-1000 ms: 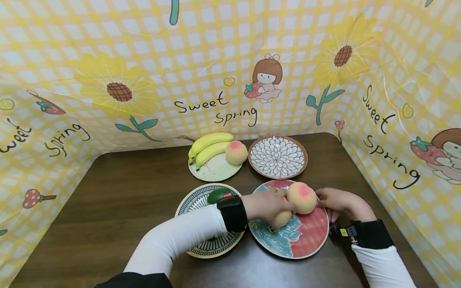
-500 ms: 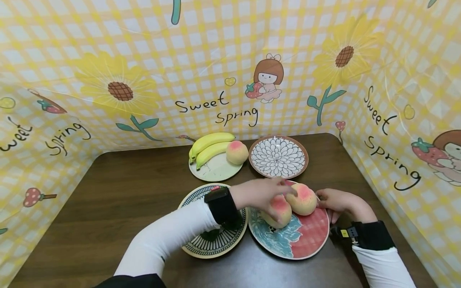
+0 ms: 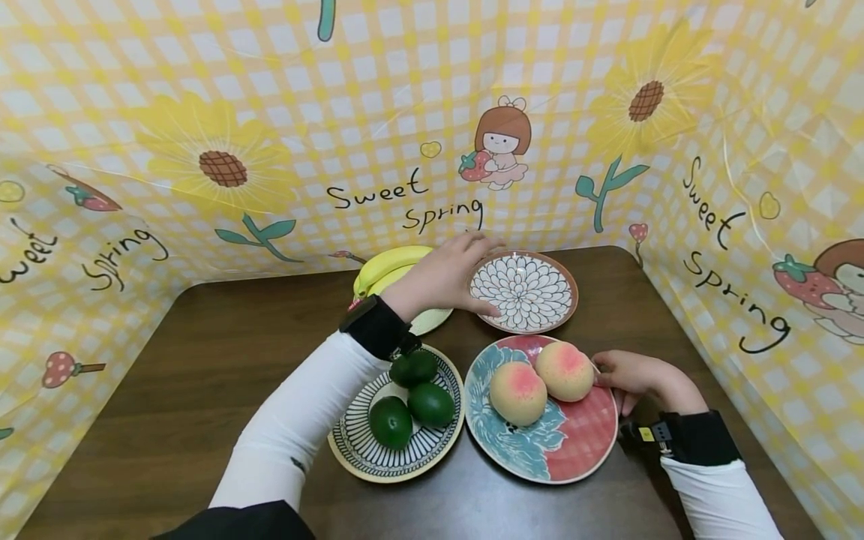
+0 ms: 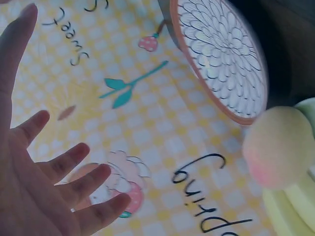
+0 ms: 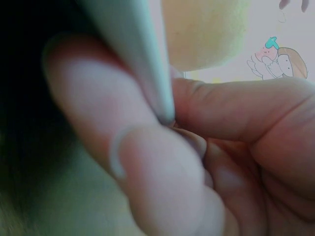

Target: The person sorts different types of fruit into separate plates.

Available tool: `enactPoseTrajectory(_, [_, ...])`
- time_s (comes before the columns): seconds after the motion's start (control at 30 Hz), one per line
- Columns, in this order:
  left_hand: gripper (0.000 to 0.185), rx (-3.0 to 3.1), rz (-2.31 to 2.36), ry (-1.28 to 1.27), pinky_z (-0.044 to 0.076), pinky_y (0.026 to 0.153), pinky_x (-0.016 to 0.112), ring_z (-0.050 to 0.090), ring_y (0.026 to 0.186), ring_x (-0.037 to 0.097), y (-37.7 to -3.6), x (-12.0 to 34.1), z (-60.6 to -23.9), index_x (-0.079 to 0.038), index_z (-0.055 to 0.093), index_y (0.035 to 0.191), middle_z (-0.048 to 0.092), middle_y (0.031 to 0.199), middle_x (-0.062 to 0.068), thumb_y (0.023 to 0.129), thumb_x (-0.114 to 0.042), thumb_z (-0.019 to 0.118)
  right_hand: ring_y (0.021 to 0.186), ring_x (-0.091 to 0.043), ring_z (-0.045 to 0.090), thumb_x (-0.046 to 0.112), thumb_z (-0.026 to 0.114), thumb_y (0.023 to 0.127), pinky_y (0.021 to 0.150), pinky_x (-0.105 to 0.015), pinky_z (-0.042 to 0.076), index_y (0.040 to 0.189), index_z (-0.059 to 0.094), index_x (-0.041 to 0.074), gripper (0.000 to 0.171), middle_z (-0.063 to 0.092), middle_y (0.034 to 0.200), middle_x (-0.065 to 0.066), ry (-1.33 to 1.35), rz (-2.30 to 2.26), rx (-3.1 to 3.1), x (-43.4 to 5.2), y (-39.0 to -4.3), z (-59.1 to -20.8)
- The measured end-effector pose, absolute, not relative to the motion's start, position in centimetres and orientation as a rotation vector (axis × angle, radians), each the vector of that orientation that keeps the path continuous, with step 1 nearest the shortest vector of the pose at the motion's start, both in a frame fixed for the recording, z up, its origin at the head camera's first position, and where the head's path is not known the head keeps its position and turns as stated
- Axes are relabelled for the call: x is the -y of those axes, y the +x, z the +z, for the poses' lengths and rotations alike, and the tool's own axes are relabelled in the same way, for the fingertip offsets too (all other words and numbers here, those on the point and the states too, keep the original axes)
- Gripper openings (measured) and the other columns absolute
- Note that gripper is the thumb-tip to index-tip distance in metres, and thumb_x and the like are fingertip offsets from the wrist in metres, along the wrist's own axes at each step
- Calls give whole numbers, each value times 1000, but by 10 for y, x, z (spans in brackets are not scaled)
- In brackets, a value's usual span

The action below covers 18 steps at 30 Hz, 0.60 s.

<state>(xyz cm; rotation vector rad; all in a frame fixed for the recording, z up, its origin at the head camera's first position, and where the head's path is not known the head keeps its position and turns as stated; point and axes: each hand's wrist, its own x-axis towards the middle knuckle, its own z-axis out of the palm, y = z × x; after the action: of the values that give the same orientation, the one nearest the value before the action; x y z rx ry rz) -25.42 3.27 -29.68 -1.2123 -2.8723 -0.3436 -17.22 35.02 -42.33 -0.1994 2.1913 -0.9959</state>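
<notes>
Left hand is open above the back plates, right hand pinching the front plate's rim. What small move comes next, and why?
Probably lower the left hand onto the peach beside the bananas and grip it: the open fingers hover near it, and two peaches already share the front plate.

Bananas [image 3: 386,267] half hidden behind left hand [image 3: 445,279]; far peach [image 4: 279,147] unseen head view.

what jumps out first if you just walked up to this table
Two peaches sit on the teal and red plate at front right, whose rim the right hand pinches. The left hand, fingers spread, hovers over the back plates by the bananas. Three avocados fill the striped plate.
</notes>
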Motion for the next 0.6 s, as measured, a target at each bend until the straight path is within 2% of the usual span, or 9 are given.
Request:
enactPoseTrajectory(0.1, [105,2917,-321,-1152,38,120,51,40,148,35,-263,-30,-299,-20,34,160,38,160,15,76,-55,87,49,-7,61,8,47,106,51,-24,55,125,50,-12,27,66,77,-6,-202,-993,-2191,-350,-172,-423])
enactPoseTrajectory(0.27, [106,2996,-275,-1062,33,121,59,29,155,36,-280,-32,-302,-25,28,162,29,167,16,78,-56,85,50,-6,61,8,48,106,50,-23,54,124,51,-11,26,66,75,-5,-198,-1011,-2189,-351,-173,-421])
enactPoseTrajectory(0.37, [106,2990,-242,-1077,29,125,56,26,157,36,-291,-34,-312,-22,29,162,29,168,15,79,-55,84,49,-6,60,8,48,106,49,-22,53,123,52,-11,26,65,75,-5,-196,-1024,-2188,-352,-173,-422])
enactPoseTrajectory(0.5, [102,2995,-143,-1117,24,129,48,27,157,36,-303,-38,-334,-16,32,161,31,168,14,81,-53,84,49,-5,60,9,49,106,49,-22,53,124,51,-11,27,66,76,-5,-197,-1039,-2184,-353,-173,-424])
enactPoseTrajectory(0.6, [101,3059,-97,-1082,25,128,47,27,157,36,-308,-39,-350,-16,32,162,31,168,14,82,-50,83,49,-6,61,10,50,106,49,-22,53,125,51,-11,28,67,77,-6,-199,-1040,-2182,-352,-173,-425])
